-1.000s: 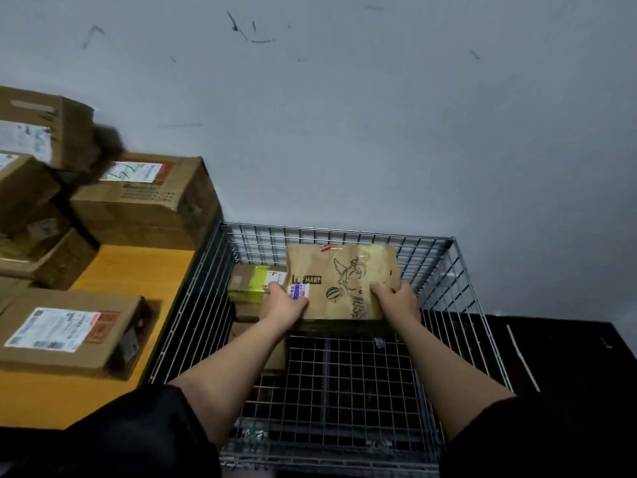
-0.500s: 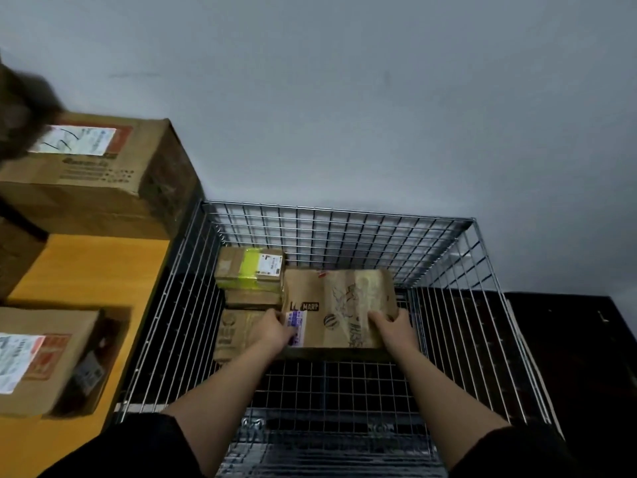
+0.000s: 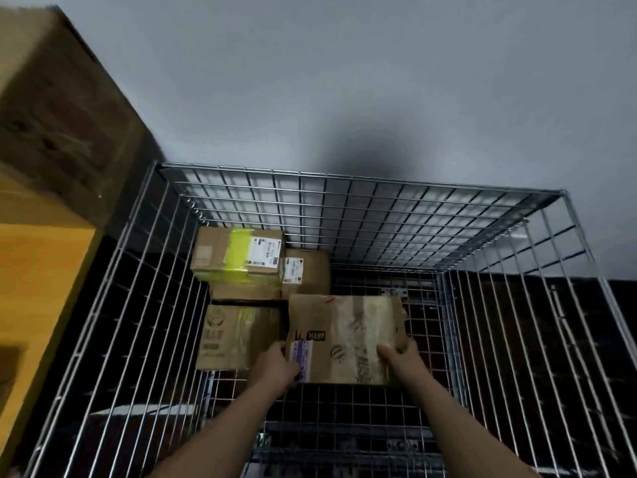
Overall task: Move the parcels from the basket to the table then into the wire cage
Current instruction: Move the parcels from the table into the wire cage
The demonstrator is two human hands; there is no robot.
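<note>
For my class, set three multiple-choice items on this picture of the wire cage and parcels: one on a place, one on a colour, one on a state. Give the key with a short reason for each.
1. Where in the wire cage are the parcels that are already set down?
A. far left corner
B. far right corner
C. near right corner

2. What colour is the tape on the topmost stacked box?
A. red
B. yellow-green
C. blue

3. How is the printed brown parcel held?
A. by one hand only
B. by no hand; it lies loose
C. by both hands at its near edge

Key:
1 A: the boxes sit against the far and left walls.
2 B: a bright yellow-green band wraps that box beside its white label.
3 C: the left hand grips the near left corner and the right hand the near right corner.
</note>
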